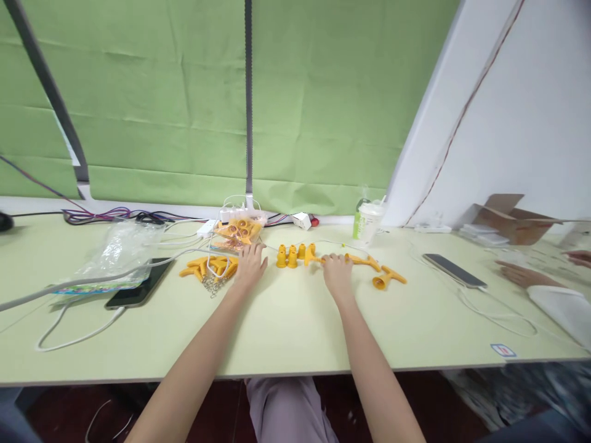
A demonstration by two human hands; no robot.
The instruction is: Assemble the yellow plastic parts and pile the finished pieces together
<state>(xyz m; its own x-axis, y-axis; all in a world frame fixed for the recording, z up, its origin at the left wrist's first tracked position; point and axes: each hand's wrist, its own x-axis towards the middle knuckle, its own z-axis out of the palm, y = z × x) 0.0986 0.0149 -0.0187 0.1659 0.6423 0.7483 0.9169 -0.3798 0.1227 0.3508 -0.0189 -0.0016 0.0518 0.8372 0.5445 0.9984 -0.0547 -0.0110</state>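
Several yellow T-shaped plastic handles (196, 268) lie in a pile with small metal springs or chain (212, 285) at their front. My left hand (249, 266) rests just right of that pile, its thumb apart from its fingers and nothing visible in it. Several small yellow cup-shaped pieces (286, 257) stand upright between my hands. My right hand (337, 274) is closed over yellow T-shaped pieces, one handle (312, 256) showing to its left; its fingertips are partly hidden. To its right lie more yellow handles (364, 261), one with a flared cup end (381, 282).
Behind my left hand sits a clear bag of yellow parts (240, 231). Left are a plastic bag (124, 249), a phone (143, 286) and white cables. A drink cup (369, 223), another phone (453, 271), an open cardboard box (512, 221) and another person's hand (529, 275) are right.
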